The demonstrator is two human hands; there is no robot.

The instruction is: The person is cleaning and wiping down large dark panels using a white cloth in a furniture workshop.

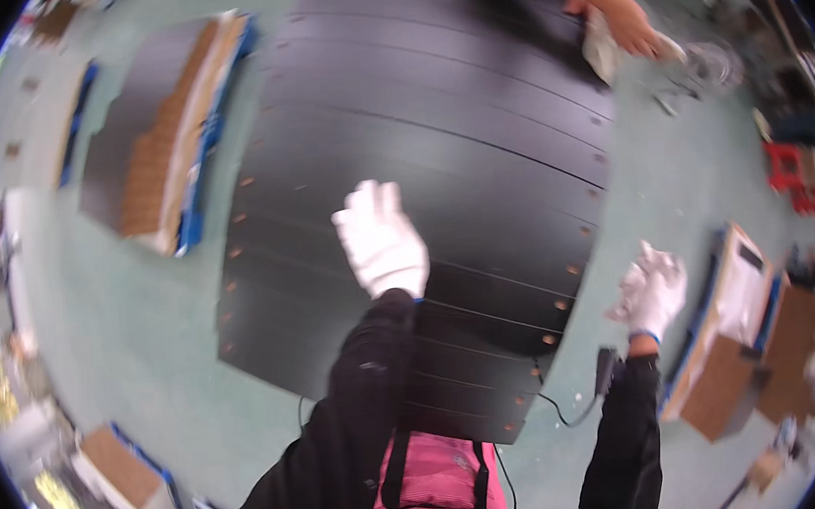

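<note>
Long black panels (440, 187) lie side by side in front of me, with small orange-brown dots along both side edges. My left hand (382, 242), in a white glove, is stretched out over the middle of them with its fingers extended; whether it touches the surface I cannot tell. Off the right edge of the panels, my right hand (662, 294) is in a white glove too. Its fingers are curled round what looks like a crumpled whitish cloth (631, 290), slightly blurred against the glove.
At the far right, another person's hand (633, 29) presses a pale cloth (601, 47) near the panels' edge. Left stands a blue-edged stack of boards (166, 140). Boxes with brown cardboard (719, 386) lie at right, a red stool (787, 169) beyond. A black cable (571, 423) hangs near my right arm.
</note>
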